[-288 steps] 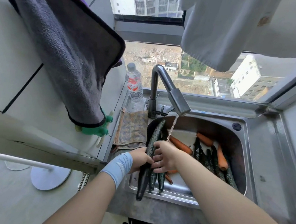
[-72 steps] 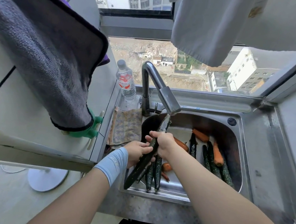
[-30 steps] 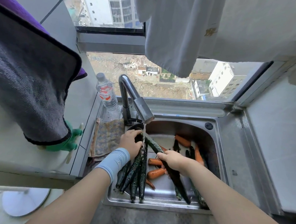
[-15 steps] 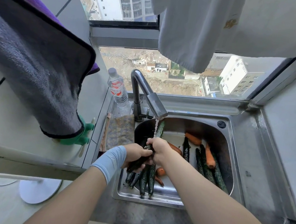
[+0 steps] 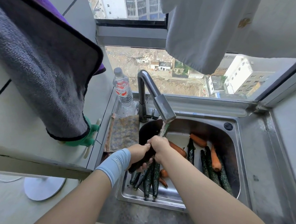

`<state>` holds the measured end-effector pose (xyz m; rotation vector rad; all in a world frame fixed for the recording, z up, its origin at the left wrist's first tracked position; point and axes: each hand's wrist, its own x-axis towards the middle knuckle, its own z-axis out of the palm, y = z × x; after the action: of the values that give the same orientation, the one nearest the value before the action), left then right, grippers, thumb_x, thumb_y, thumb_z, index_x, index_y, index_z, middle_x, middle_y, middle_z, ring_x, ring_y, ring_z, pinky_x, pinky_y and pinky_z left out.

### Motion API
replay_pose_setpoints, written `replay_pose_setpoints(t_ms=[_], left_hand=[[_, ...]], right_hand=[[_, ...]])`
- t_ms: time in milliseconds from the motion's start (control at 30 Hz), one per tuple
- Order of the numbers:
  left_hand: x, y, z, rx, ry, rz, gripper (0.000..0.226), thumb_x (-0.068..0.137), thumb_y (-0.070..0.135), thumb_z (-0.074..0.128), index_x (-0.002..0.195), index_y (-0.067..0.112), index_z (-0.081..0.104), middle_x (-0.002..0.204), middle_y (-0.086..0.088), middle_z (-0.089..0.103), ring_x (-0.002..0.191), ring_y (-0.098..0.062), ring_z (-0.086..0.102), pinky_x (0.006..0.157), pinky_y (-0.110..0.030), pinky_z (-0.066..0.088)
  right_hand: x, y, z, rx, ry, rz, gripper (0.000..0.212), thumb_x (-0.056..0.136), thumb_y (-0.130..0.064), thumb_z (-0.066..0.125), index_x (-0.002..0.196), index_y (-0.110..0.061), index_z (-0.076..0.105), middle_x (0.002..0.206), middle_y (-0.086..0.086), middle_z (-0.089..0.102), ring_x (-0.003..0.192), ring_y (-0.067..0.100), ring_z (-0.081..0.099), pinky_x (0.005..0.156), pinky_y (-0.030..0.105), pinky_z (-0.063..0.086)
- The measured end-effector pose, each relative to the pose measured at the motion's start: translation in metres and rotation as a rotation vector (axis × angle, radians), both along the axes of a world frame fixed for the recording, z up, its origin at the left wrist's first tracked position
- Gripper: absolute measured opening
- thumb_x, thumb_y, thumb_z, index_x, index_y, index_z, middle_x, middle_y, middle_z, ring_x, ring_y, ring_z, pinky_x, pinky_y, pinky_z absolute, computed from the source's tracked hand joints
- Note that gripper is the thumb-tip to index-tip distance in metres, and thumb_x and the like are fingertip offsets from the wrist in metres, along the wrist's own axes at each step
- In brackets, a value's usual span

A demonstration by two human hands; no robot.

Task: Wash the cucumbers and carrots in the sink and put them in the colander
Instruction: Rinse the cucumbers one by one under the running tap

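Note:
Both hands hold one dark green cucumber (image 5: 165, 129) under the running tap (image 5: 163, 109). My left hand (image 5: 140, 155) grips its lower end, my right hand (image 5: 159, 148) grips its middle, and its tip sticks up into the water stream. Several cucumbers (image 5: 150, 179) lie below my hands at the left of the steel sink (image 5: 238, 138). More cucumbers (image 5: 213, 172) and carrots (image 5: 215, 159) lie at the right, over a pale colander (image 5: 179, 138) whose outline I cannot make out.
A folded cloth (image 5: 123, 133) and a water bottle (image 5: 122, 89) sit left of the sink. A grey towel (image 5: 40, 61) hangs over the left shelf, with a green glove (image 5: 86, 138) below it. White laundry (image 5: 206, 27) hangs at the window.
A second ago my hands were apart, the right one on a cucumber lying in the sink. They have since come together on one cucumber, lifted under the tap.

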<state>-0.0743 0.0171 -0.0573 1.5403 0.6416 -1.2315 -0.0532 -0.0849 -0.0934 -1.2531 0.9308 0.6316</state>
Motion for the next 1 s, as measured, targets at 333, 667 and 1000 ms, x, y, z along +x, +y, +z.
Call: replay_pose_setpoints(t_ms=[333, 667, 1000], left_hand=[[-0.008, -0.016, 0.001, -0.239, 0.062, 0.189, 0.033, 0.105, 0.035, 0.034, 0.095, 0.015, 0.059, 0.083, -0.001, 0.063, 0.059, -0.011, 0.057, 0.044, -0.019, 0.039], [0.003, -0.049, -0.017, -0.446, 0.178, 0.586, 0.037, 0.105, 0.018, 0.034, 0.092, -0.009, 0.057, 0.073, -0.021, 0.066, 0.066, -0.026, 0.065, 0.056, -0.034, 0.056], [0.013, -0.048, -0.018, -0.381, 0.205, 0.611, 0.024, 0.098, 0.018, 0.051, 0.081, 0.002, 0.059, 0.056, -0.011, 0.062, 0.050, -0.023, 0.060, 0.048, -0.027, 0.052]], right_hand=[[-0.007, -0.030, 0.012, 0.050, 0.152, 0.037, 0.053, 0.100, -0.056, 0.032, 0.088, -0.011, 0.056, 0.067, 0.009, 0.064, 0.055, 0.023, 0.061, 0.064, 0.031, 0.053], [-0.029, -0.056, 0.026, 0.040, 0.118, 0.355, 0.036, 0.089, -0.042, 0.060, 0.112, -0.016, 0.067, 0.127, 0.012, 0.064, 0.115, 0.027, 0.057, 0.107, 0.055, 0.035], [-0.023, -0.053, 0.043, -0.304, 0.046, 0.739, 0.058, 0.097, -0.054, 0.039, 0.118, -0.005, 0.062, 0.107, 0.021, 0.071, 0.090, 0.040, 0.072, 0.076, 0.057, 0.060]])
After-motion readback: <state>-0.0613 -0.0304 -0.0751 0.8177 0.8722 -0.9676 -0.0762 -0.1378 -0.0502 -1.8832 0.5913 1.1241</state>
